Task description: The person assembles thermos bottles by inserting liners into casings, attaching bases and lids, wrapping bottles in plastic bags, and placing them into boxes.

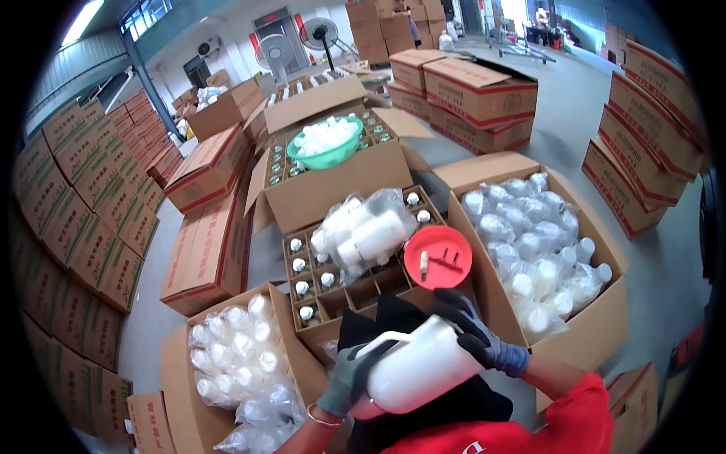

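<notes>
A white jug with a handle (423, 367) lies tilted across my lap, held in both hands. My left hand (349, 380), in a grey glove, grips it at the handle side near its lower end. Dark-gloved too, my right hand (475, 333) has its fingers closed over the rim at the other end; what its fingertips touch inside is hidden. Just beyond, a red round dish (435, 237) carries a small brush (423, 266) and dark, thin pieces (451, 261). It rests on a divided carton (363, 291) with white-capped bottles, beside bagged white containers (370, 234).
Open cartons of plastic-wrapped white containers stand at left (238, 348) and right (529, 242). Behind, a green basin (329, 157) of small white pieces sits on another divided carton. Stacked boxes (76, 189) line the left; more (643, 136) stand right. Two fans (318, 34) are at the back.
</notes>
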Tool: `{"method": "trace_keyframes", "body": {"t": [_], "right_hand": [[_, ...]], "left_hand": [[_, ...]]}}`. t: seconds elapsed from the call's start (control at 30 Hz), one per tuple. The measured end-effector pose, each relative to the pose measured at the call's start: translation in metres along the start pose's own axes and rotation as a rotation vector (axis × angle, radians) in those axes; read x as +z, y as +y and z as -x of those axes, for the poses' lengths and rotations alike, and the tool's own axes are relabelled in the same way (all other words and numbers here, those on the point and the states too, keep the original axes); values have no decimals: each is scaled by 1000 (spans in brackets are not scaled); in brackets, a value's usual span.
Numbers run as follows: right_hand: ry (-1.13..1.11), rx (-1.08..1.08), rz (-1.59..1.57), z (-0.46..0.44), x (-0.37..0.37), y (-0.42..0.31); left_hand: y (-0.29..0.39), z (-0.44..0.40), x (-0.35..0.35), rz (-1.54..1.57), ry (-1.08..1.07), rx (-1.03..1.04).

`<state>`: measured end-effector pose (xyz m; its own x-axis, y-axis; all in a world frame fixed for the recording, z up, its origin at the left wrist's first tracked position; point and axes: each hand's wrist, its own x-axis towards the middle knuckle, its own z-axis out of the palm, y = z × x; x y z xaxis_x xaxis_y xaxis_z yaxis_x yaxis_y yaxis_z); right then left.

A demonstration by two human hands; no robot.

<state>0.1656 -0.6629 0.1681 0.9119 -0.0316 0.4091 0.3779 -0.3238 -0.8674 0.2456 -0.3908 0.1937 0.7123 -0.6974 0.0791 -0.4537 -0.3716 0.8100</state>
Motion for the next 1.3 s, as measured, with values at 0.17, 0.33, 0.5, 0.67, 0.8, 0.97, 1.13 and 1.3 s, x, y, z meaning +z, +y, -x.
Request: {"method": "trace_keyframes", "body": {"t": [0.17, 0.33, 0.5, 0.67, 0.8, 0.97, 1.13, 1.3], "right_hand": [[-23, 239, -412, 4, 17, 20], [-111, 128, -216, -29, 18, -16], [-200, -26, -338, -65, 30, 24], [-94, 337, 456, -121, 4, 225], [-165, 556, 1269, -127, -18, 338], [-283, 554, 1221, -141, -29, 368], [258, 948, -697, -158, -36, 267], [-421, -267, -163, -154, 6, 76]], "left_hand": [[52, -7, -7, -381, 121, 434], [0, -6, -23, -98, 97, 14], [-26, 2, -26, 104, 455, 7], [-61, 26, -53, -277, 362, -231], [-77, 42, -50, -184, 346, -488], [-110, 52, -44, 360, 541, -599], [-96, 27, -66, -291, 256, -276], [-130, 31, -62, 113, 191, -377]]}}
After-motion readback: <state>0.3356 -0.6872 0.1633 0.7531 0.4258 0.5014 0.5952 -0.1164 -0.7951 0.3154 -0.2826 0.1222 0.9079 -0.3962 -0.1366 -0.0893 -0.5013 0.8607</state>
